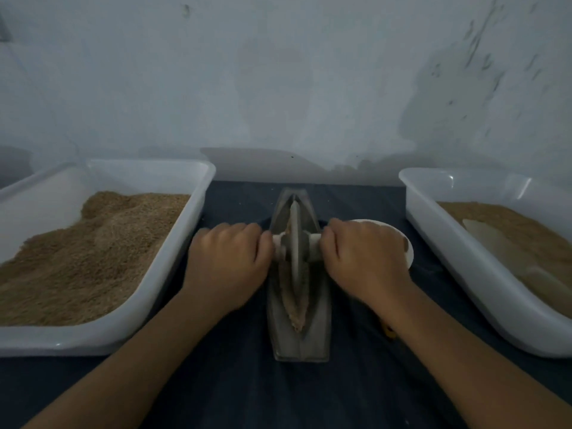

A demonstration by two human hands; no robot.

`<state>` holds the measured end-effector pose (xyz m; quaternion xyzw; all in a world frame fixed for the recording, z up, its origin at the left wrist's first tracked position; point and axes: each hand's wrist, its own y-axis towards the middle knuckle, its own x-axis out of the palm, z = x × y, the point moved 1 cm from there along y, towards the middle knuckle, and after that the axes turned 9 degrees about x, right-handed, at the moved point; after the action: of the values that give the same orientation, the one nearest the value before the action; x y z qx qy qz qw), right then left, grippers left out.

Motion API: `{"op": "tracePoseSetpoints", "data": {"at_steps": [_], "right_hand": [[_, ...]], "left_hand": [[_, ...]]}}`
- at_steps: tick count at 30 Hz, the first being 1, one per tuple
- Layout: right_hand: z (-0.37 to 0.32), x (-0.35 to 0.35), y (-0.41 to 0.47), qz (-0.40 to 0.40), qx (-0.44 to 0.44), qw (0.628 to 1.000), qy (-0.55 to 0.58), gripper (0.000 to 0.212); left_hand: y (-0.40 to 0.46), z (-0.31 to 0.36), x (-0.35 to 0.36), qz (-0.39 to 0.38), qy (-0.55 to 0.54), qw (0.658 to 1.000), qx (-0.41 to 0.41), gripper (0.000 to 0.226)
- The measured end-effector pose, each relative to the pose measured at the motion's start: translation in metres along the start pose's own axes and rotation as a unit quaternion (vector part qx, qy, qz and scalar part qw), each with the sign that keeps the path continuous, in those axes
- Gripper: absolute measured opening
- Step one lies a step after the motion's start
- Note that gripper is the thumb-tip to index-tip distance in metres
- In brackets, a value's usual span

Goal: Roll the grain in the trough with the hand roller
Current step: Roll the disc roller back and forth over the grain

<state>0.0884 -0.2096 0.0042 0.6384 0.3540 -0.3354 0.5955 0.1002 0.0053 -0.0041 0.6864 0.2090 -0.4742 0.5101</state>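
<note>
Two white tubs flank me: the left tub (102, 335) along the tabletop's left edge, the right tub (483, 274) along its right edge, both holding grain. Between them, mid-table, lies the trough (298, 342) with its grain (298, 311) heaped along the groove. My left hand (227, 261) and right hand (368, 258) each grip an axle end of the roller (294, 239), its disc standing mid-trough. I judge rolling underway, much grain still coarse. A bowl (405, 243) sits just behind my right hand; nothing blocks the stroke.
</note>
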Motion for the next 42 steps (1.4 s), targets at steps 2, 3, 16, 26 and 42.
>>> {"op": "tracePoseSetpoints", "data": {"at_steps": [2, 3, 16, 26, 42], "right_hand": [[0.002, 0.019, 0.034, -0.048, 0.057, 0.997, -0.002, 0.048], [0.004, 0.027, 0.050, -0.078, 0.094, 0.993, 0.003, 0.047], [0.006, -0.012, -0.033, 0.049, -0.033, 0.998, 0.030, 0.038], [0.001, 0.037, 0.080, -0.055, 0.110, 0.992, -0.004, 0.050], [0.000, 0.003, -0.016, 0.073, -0.013, 0.997, -0.003, 0.042]], "left_hand": [[0.034, -0.003, 0.013, -0.008, 0.068, 0.998, -0.010, 0.054], [0.051, -0.002, 0.017, -0.015, 0.087, 0.996, -0.015, 0.057], [-0.041, -0.001, -0.013, 0.056, -0.017, 0.997, 0.044, 0.041], [0.068, -0.021, 0.035, -0.058, 0.108, 0.992, -0.007, 0.026], [-0.011, 0.002, -0.006, -0.022, 0.035, 0.999, 0.011, 0.039]]}}
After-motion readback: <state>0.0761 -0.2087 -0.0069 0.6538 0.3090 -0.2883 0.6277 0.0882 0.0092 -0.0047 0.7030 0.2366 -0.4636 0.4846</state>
